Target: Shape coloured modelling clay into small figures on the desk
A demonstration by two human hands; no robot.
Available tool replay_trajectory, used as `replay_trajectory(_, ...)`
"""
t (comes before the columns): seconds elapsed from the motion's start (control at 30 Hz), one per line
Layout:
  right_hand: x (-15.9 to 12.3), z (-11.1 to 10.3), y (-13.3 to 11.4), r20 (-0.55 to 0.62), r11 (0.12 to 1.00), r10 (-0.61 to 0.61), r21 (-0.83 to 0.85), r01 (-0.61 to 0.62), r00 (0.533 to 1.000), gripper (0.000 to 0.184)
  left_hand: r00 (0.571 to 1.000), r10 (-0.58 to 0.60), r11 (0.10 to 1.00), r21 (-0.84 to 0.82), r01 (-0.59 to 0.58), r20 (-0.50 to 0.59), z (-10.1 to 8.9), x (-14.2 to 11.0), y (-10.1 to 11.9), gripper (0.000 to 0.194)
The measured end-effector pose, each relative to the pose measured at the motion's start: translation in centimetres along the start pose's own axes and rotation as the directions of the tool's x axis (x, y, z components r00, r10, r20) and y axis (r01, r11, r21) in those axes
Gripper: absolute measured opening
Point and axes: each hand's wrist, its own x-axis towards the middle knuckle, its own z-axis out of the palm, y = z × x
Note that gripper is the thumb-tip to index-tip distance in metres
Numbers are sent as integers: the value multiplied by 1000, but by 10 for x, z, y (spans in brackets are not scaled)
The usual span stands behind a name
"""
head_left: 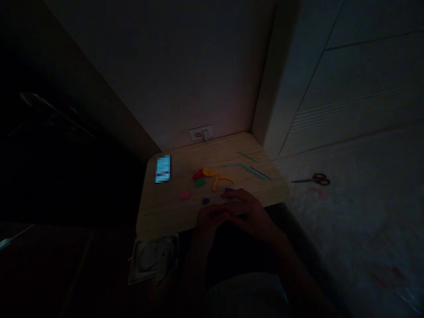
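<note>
My left hand and my right hand meet at the front edge of a small wooden table. The right fingers lie across the left ones, both hands closed together; whatever is between them is hidden in the dark. Just beyond the right fingers is a purple clay lump, and a second dark purple lump lies near the left hand. Farther back are a pink lump, a green lump, a red lump, a yellow curved piece and a bent orange beaded strip.
Several thin teal modelling tools lie on the table's right side. A lit phone rests at the left. Behind is a wall socket. Scissors lie on the floor at right; a pale tray-like object sits lower left.
</note>
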Motion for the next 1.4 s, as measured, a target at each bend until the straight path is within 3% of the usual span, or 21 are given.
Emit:
replay_trajectory(0.1,0,2,1,16,999,-52,11,52,999,31,999,-29,999,-33,28,-28,-1,4,-5,43)
replay_trajectory(0.2,1,5,2,-34,998,-59,18,59,998,18,998,19,998,-58,-22,-62,3,5,-10,47)
replay_trajectory(0.37,4,6,1,-148,1000,-29,-15,27,989,4,999,36,996,-78,-34,15,11,0,-8,41)
replay_trajectory(0.47,3,7,2,-155,999,-20,-43,13,988,10,999,42,998,-45,-40,26,12,-1,-3,40)
replay_trajectory(0.53,1,8,3,-150,998,-1,-57,-8,989,23,997,74,997,4,-74,19,12,0,-2,37)
replay_trajectory(0.67,1,9,4,-61,998,6,-62,-9,998,43,992,117,993,25,-116,-53,10,5,-5,34)
replay_trajectory(0.87,3,9,3,-43,997,-45,-69,42,998,40,976,84,996,-8,-87,-199,5,5,-11,35)
replay_trajectory(1.17,2,10,0,-159,999,-20,36,27,987,21,999,22,981,-195,-27,-27,17,-2,-1,47)
replay_trajectory(1.27,2,8,0,-166,999,2,46,5,986,19,1000,21,989,-144,-20,8,17,-4,2,45)
replay_trajectory(1.4,2,10,0,-140,999,35,28,-32,990,27,996,81,995,-60,-83,-47,11,-1,0,38)
